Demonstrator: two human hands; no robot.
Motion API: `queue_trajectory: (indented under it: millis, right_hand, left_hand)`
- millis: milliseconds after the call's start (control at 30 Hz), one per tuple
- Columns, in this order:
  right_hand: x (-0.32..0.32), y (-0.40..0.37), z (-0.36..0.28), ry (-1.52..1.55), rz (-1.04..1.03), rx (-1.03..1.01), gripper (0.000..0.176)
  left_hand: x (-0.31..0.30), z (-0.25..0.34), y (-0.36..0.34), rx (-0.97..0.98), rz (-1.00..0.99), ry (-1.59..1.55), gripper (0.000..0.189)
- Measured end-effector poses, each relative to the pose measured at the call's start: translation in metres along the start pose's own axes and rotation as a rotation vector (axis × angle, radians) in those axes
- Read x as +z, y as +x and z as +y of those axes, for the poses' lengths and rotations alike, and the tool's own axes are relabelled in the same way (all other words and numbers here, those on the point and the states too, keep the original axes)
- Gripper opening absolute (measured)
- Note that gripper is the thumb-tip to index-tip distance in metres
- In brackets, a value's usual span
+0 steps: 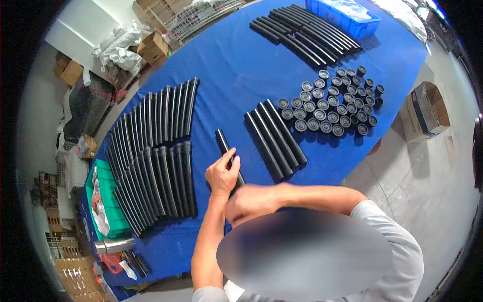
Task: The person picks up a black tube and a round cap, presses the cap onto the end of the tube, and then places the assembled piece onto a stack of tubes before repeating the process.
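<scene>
My left hand (221,173) is closed round a black tube (222,141), which lies at a slant over the blue cloth. One end of the tube points away from me. My right hand (250,202) is at the near end of this tube, its fingers curled and somewhat blurred. Whatever it may grip is hidden. Just right of my hands lies a row of several black tubes (275,138). Beyond them stands a group of small round black caps (321,104) with ringed tops.
Two rows of black tubes with wider ends (156,183) lie on the left. More black tubes (307,35) and a blue bin (347,17) are at the far end. A green crate (118,211) sits at the left edge; a cardboard box (425,113) stands on the floor at right.
</scene>
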State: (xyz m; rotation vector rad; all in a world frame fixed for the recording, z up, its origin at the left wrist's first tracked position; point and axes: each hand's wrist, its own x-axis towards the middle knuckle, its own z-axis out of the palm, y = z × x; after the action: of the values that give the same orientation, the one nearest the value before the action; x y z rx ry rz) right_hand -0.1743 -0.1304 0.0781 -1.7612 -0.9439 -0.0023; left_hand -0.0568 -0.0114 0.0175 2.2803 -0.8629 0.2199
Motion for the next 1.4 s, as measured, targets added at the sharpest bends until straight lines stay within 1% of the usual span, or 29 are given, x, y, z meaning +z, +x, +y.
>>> queue_trajectory:
  millis: [33,67,100,133,167,200,233,267,300,367,467,567,667,767,867,967,1000,1033,1100,1133,1167,1233,1300,1333,1367,1400]
  right_hand:
    - [-0.024,-0.002,-0.015,-0.296,0.018,0.179,0.021]
    - [-0.042,-0.008,-0.018,-0.436,0.218,0.175,0.014]
    - [-0.064,-0.011,-0.018,-0.474,0.360,0.204,0.012]
    - [-0.086,-0.020,-0.009,-0.691,0.432,0.245,0.013]
    - [-0.110,-0.025,-0.006,-0.902,0.373,0.437,0.015]
    - [-0.132,-0.028,-0.004,-1.071,0.396,0.500,0.015]
    - [-0.149,-0.039,0.009,-1.223,0.456,0.501,0.019]
    - [-0.167,-0.049,0.023,-1.308,0.466,0.542,0.024]
    - [-0.179,-0.057,0.028,-1.388,0.413,0.639,0.031]
    - [-0.195,-0.059,0.027,-1.373,0.321,0.861,0.036]
    - [-0.201,-0.060,0.037,-1.336,0.200,0.978,0.040]
    - [-0.200,-0.062,0.050,-1.251,0.158,1.040,0.037]
    - [-0.195,-0.060,0.052,-1.229,0.178,1.051,0.033]
    - [-0.196,-0.059,0.057,-1.232,0.151,1.081,0.042]
    - [-0.200,-0.058,0.054,-1.302,0.176,1.037,0.040]
    - [-0.193,-0.047,0.029,-1.208,0.516,0.787,0.028]
    - [-0.184,-0.041,0.024,-1.160,0.609,0.608,0.027]
    - [-0.175,-0.029,0.008,-1.080,0.612,0.609,0.028]
    - [-0.155,-0.015,-0.006,-0.891,0.574,0.493,0.029]
    - [-0.139,-0.010,-0.013,-0.839,0.548,0.437,0.027]
    - [-0.122,-0.009,-0.017,-0.804,0.513,0.403,0.024]
    - [-0.083,-0.009,-0.018,-0.716,0.428,0.442,0.022]
    - [-0.048,-0.016,0.001,-0.639,0.319,0.425,0.022]
    - [-0.034,-0.015,0.008,-0.609,0.239,0.519,0.027]
    - [-0.025,-0.011,0.010,-0.616,0.205,0.545,0.027]
    - [-0.018,-0.007,0.015,-0.621,0.216,0.527,0.027]
  left_hand:
    - [0.000,-0.001,0.000,-0.022,-0.019,-0.025,0.026]
    - [0.000,-0.007,-0.001,0.049,-0.006,-0.006,0.026]
    - [0.002,-0.012,0.000,0.126,0.013,0.011,0.026]
    - [-0.002,0.003,0.002,-0.070,-0.073,0.039,0.026]
    - [-0.002,0.003,0.001,-0.061,-0.046,-0.002,0.027]
    - [-0.001,0.002,0.001,-0.053,-0.037,0.005,0.027]
    - [-0.001,0.002,0.001,-0.044,-0.026,0.010,0.027]
    - [-0.001,0.002,0.000,-0.038,-0.013,0.006,0.027]
    - [0.000,0.001,0.000,-0.030,0.000,0.003,0.027]
    - [0.001,0.000,-0.001,-0.024,0.016,-0.007,0.027]
    - [0.001,0.001,0.000,-0.038,0.019,-0.016,0.027]
    - [0.000,0.002,-0.001,-0.042,0.017,-0.006,0.026]
    - [0.000,-0.001,-0.001,-0.044,0.006,0.000,0.026]
    - [-0.003,0.003,0.000,-0.076,-0.027,0.010,0.027]
    - [-0.004,0.004,0.000,-0.097,-0.029,0.003,0.027]
    - [0.001,-0.003,-0.001,-0.064,0.007,-0.010,0.026]
    - [-0.002,0.001,0.000,-0.110,-0.029,0.002,0.027]
    - [-0.001,0.001,0.000,-0.085,-0.013,-0.012,0.027]
    - [-0.001,-0.002,-0.007,-0.047,0.029,-0.017,0.028]
    - [-0.013,0.010,-0.013,-0.114,-0.038,0.038,0.027]
    - [-0.023,0.014,-0.025,-0.084,-0.069,0.050,0.027]
    - [-0.039,0.015,-0.062,-0.004,-0.089,0.088,0.028]
    - [-0.059,0.023,-0.104,-0.076,-0.126,0.072,0.030]
    - [-0.069,0.024,-0.123,-0.096,-0.126,0.069,0.030]
    - [-0.074,0.022,-0.140,-0.088,-0.081,0.066,0.030]
    - [-0.082,0.025,-0.153,-0.118,-0.073,0.073,0.031]
